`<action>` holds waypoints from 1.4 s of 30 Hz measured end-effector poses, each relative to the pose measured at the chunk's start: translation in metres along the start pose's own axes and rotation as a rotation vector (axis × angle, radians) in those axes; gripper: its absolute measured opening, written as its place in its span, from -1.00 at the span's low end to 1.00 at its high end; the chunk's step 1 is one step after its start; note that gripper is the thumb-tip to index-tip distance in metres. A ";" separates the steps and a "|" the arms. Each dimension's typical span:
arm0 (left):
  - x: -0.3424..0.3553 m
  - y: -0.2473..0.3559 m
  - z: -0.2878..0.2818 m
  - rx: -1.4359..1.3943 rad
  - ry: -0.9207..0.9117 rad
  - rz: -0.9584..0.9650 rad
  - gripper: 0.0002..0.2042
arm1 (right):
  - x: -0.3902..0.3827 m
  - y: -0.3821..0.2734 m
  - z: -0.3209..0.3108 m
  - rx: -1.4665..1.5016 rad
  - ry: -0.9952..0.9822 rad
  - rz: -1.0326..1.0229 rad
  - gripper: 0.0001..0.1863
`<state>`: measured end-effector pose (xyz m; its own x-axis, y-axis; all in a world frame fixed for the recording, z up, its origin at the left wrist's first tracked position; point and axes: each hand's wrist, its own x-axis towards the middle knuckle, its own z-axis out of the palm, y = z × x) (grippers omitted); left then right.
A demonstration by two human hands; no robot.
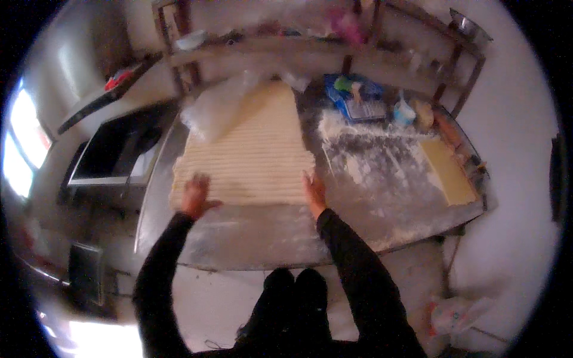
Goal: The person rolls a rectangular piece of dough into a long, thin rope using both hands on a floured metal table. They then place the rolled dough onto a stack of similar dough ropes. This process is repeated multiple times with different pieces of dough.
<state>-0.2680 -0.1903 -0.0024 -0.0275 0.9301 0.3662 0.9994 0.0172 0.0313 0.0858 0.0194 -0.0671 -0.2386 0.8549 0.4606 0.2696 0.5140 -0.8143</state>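
A wide sheet of pale dough (pixel 245 170), cut into many crosswise strips, lies on the metal worktable (pixel 364 221), with crumpled clear plastic (pixel 212 107) over its upper left part. My left hand (pixel 197 196) is at the dough's front left, fingers spread and thumb out to the right. My right hand (pixel 314 192) is at the front right edge, fingers stretched forward beside the strips. Whether either hand presses on the dough or only hovers, I cannot tell.
Flour (pixel 364 164) covers the right side, with a yellow board or slab (pixel 447 173), blue bag (pixel 337 98), cup (pixel 404 113) and rolling pin (pixel 447 131). A wooden shelf (pixel 268 53) runs behind. A dark-topped appliance (pixel 110 152) stands left, and a plastic bag (pixel 453 313) sits low right.
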 end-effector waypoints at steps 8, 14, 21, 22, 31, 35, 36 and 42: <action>0.084 0.218 0.082 -0.177 -0.025 0.192 -0.04 | 0.077 0.018 -0.028 -0.016 -0.040 0.207 -0.60; 0.092 0.236 0.083 -0.133 0.005 0.152 -0.11 | 0.067 0.011 -0.005 -0.005 -0.212 0.258 -0.52; 0.126 0.277 0.032 -0.489 -0.228 -0.037 -0.33 | 0.035 0.005 -0.091 -0.170 -0.098 0.163 -0.59; 0.129 0.287 0.034 -0.667 -0.232 -0.127 -0.38 | 0.033 -0.016 -0.106 -0.087 -0.052 0.242 -0.59; 0.261 0.452 0.095 -1.131 -0.264 -0.164 -0.65 | 0.062 0.029 -0.240 0.051 -0.030 0.380 -0.59; 0.277 0.532 0.131 -0.696 -0.411 -0.090 -0.72 | -0.008 0.155 -0.371 -0.188 0.047 0.400 -0.71; 0.317 0.548 0.158 -0.565 -0.283 0.130 -0.69 | 0.014 0.187 -0.423 -0.546 0.087 0.192 -0.80; 0.384 0.667 0.301 -1.337 -0.240 -0.008 -0.57 | -0.007 0.293 -0.648 -0.314 0.207 0.400 -0.69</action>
<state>0.3953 0.2889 -0.1210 0.1090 0.9745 0.1963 0.2092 -0.2156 0.9538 0.7710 0.2091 -0.0804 0.1191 0.9676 0.2225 0.5747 0.1155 -0.8102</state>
